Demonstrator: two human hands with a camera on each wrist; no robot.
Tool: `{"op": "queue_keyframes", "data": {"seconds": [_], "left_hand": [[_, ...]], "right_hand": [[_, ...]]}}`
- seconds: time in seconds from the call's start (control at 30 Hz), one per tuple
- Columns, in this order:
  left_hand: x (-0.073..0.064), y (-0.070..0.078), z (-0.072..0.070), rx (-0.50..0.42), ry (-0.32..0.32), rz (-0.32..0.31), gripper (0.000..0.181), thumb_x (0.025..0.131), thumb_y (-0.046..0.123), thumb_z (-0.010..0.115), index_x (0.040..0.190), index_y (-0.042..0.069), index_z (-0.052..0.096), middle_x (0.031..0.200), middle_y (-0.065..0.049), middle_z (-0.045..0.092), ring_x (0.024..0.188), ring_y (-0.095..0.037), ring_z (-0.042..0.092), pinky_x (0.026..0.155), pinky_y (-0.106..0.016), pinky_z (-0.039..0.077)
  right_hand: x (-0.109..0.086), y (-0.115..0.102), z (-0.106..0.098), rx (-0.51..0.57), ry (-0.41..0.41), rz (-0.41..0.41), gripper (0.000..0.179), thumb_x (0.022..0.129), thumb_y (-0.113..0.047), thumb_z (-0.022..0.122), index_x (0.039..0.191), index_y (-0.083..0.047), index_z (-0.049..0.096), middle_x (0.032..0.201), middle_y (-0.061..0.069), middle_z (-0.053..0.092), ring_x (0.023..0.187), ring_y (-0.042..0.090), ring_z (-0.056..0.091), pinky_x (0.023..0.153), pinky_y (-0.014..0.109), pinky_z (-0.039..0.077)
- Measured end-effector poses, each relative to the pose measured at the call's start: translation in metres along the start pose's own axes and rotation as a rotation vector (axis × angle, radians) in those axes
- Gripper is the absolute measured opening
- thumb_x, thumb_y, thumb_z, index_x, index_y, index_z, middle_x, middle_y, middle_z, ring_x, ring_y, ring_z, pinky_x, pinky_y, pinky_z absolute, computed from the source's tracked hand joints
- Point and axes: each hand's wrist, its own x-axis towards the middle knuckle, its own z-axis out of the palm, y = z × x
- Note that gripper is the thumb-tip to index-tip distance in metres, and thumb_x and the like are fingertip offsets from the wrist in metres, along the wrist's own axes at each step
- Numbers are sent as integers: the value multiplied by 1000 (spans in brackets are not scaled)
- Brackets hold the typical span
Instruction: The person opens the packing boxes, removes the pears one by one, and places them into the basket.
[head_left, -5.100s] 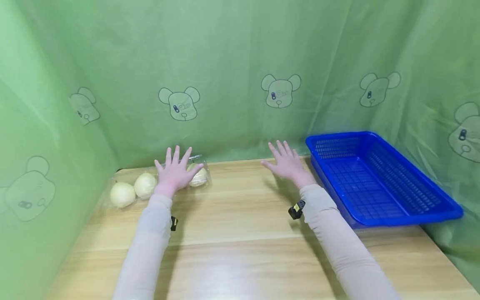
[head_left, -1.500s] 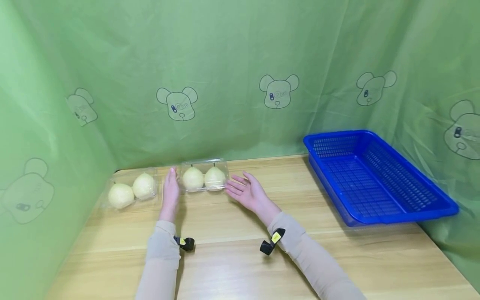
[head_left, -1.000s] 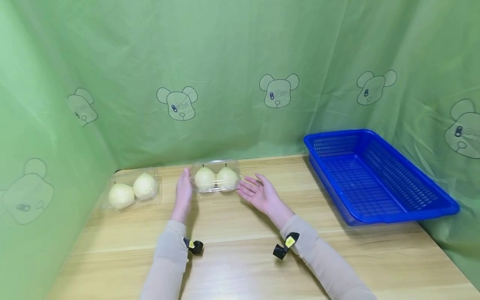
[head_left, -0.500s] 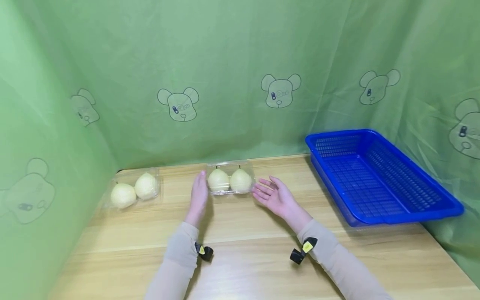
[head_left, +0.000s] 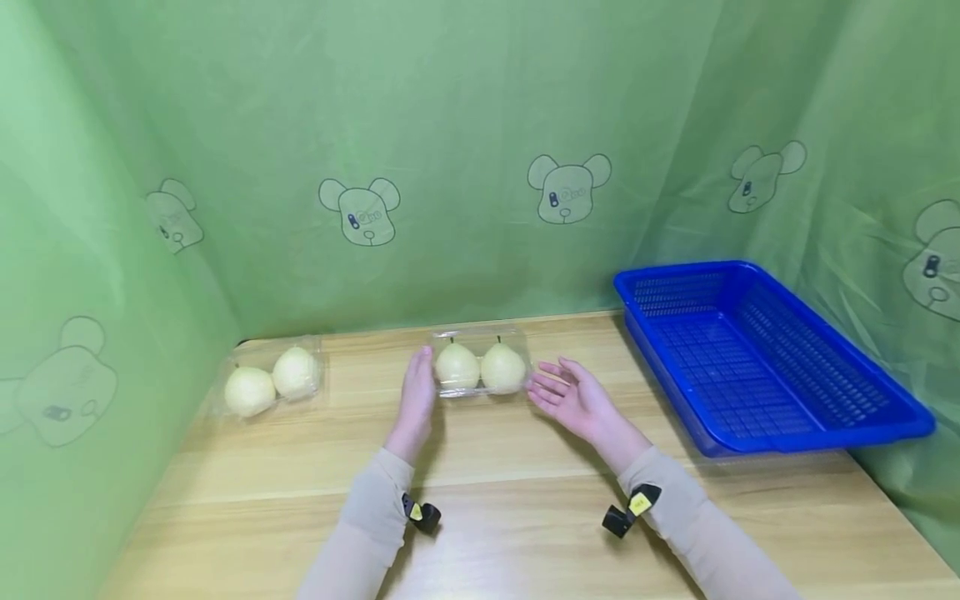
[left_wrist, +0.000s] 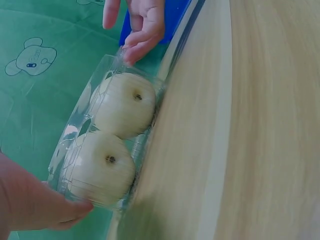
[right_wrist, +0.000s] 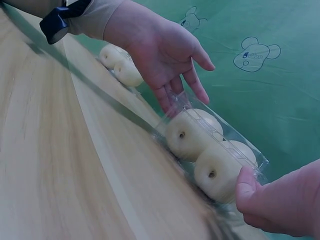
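Note:
A clear plastic clamshell box [head_left: 480,393] holds two pale yellow pears [head_left: 504,368] at the middle back of the table. My left hand [head_left: 414,402] rests its straight fingers against the box's left end. At the opposite end, my right hand [head_left: 573,400] touches the box with its fingertips, palm turned inward and fingers slightly bent. The left wrist view shows the box [left_wrist: 80,125] between both hands, the right thumb standing off from it. In the right wrist view the left fingers [right_wrist: 172,102] lie spread at the box's far end.
A second clear box with two pears [head_left: 250,392] stands at the back left of the wooden table [head_left: 495,533]. To the right is a blue plastic basket [head_left: 678,396] with perforated walls. Green curtains [head_left: 465,242] printed with bear heads hang behind and on both sides.
Both hands have moved right together, carrying the pear box along from beside the second box towards the basket. Five seconds ago both hands were spread above the table, apart from the box.

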Motion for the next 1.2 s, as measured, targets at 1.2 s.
{"op": "queue_keyframes", "data": {"seconds": [1.2], "left_hand": [[-51,19,52,-302,-340,-104,43,93,8,55,133,-6,46,108,-5,61,92,-12,61,97,-32,53]], "right_hand": [[16,-24,8,-342,72,-237,56,105,-23,35,151,4,16,157,27,18,145,38,24,123,47,23]]}}
